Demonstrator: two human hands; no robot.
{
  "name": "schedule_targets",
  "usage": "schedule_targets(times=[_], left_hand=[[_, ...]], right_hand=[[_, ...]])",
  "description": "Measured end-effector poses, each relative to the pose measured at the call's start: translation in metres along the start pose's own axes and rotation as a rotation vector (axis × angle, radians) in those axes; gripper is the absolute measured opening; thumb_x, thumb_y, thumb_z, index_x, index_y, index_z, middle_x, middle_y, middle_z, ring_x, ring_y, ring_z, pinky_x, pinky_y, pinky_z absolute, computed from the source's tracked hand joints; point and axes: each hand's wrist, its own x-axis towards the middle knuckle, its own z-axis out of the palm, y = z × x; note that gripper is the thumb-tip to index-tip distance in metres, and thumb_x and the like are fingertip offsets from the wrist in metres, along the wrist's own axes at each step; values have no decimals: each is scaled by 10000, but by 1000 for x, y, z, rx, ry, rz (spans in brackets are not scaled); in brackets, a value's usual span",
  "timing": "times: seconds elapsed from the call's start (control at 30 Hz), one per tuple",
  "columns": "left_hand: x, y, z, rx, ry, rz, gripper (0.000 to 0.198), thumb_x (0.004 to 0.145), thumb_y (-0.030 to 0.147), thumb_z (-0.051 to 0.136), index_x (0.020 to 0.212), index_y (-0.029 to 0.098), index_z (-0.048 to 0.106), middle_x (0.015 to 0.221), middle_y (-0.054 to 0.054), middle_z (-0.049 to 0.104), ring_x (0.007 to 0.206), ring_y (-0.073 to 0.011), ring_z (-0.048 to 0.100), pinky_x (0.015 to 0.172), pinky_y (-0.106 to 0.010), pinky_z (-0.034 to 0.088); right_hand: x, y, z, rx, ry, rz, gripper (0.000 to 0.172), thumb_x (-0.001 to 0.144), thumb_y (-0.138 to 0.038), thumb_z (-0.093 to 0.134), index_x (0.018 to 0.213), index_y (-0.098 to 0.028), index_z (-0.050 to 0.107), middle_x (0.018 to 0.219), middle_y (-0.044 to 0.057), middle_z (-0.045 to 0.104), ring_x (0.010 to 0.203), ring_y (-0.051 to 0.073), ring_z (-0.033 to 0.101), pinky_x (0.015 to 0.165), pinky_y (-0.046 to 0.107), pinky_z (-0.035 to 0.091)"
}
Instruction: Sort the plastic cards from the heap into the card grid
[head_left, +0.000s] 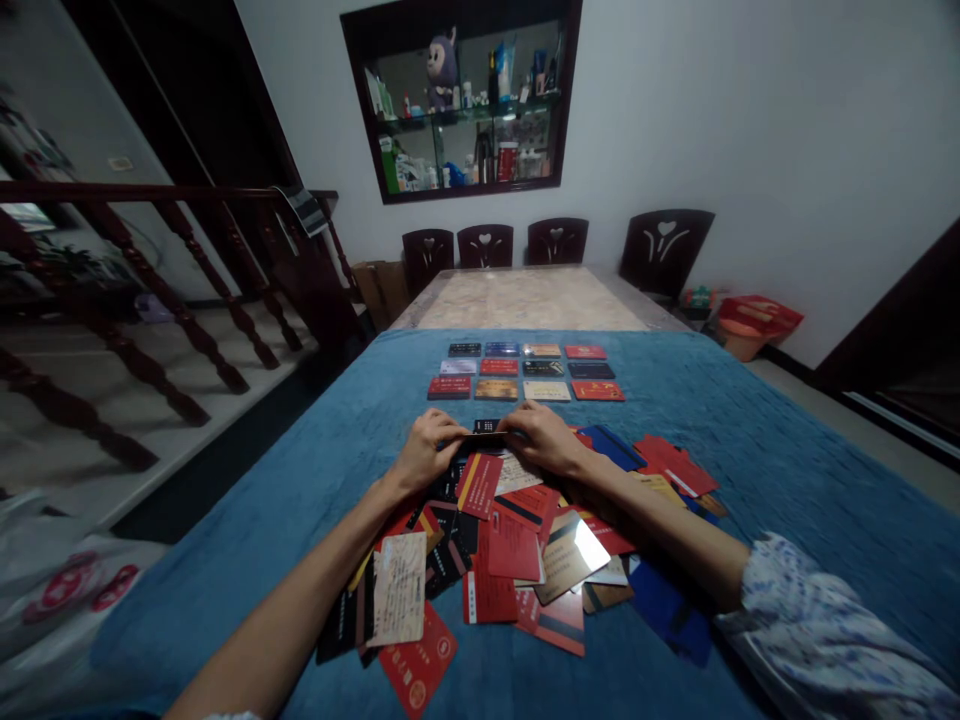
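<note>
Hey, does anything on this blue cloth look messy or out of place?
The loose cards look untidy: they lie overlapping at odd angles, unlike the neat rows of cards farther off. Nothing looks spilled.

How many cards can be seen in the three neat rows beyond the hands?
12 cards show: 4 in the far row, 4 in the middle row and 4 in the near row. More may be hidden underneath, as some look like stacks.

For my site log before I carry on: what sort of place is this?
Most likely a home dining area: a long table partly under a blue cloth, dark chairs with heart cut-outs, and a wall niche holding a plush toy.
</note>
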Motion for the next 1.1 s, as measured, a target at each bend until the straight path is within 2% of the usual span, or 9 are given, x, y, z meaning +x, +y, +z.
schedule_targets(times=[0.13, 0.3, 0.53, 0.67, 0.87, 1.1], left_hand=[[1, 1, 0, 9, 6, -18, 216, 883, 165, 580, 954, 224, 775, 876, -58, 701, 924, -207, 563, 841, -369, 482], [1, -1, 2, 9, 18, -38, 244, 843, 105, 564, 940, 215, 759, 877, -46, 718, 940, -214, 561, 866, -392, 479], [2, -1, -1, 40, 45, -66, 225, 830, 113, 560, 934, 203, 737, 907, -56, 718, 955, -222, 567, 862, -402, 484], [2, 2, -7, 27, 144, -70, 201, 832, 137, 575, 954, 208, 719, 896, -47, 718, 954, -224, 581, 882, -414, 485], [-1, 5, -10, -59, 321, -53, 155, 847, 193, 596, 973, 197, 686, 934, -49, 716, 952, -209, 616, 894, -388, 505], [-3, 2, -7, -43, 307, -79, 111, 853, 185, 592, 927, 189, 675, 922, -52, 701, 910, -200, 648, 858, -361, 511]], right_hand=[[1, 1, -1, -1, 68, -11, 158, 891, -188, 551, 919, -186, 706, 884, 79, 712, 885, 215, 553, 811, 328, 429], [5, -4, -3, -21, 161, 5, 163, 922, -243, 528, 982, -186, 669, 945, 94, 665, 904, 207, 564, 808, 316, 431], [27, -22, -11, -208, 229, -84, 169, 949, -201, 485, 1024, -198, 637, 1002, 102, 694, 975, 239, 515, 862, 355, 351], [36, -34, -15, -287, 227, -122, 207, 964, -219, 495, 1085, -230, 661, 1040, 96, 687, 981, 248, 458, 847, 370, 304], [43, -46, -12, -310, 226, -200, 288, 1012, -390, 444, 1071, -258, 694, 938, 83, 662, 985, 243, 423, 869, 389, 268], [48, -47, -1, -223, 224, -199, 238, 991, -375, 503, 1066, -236, 681, 965, 80, 714, 1007, 246, 464, 895, 392, 275]])
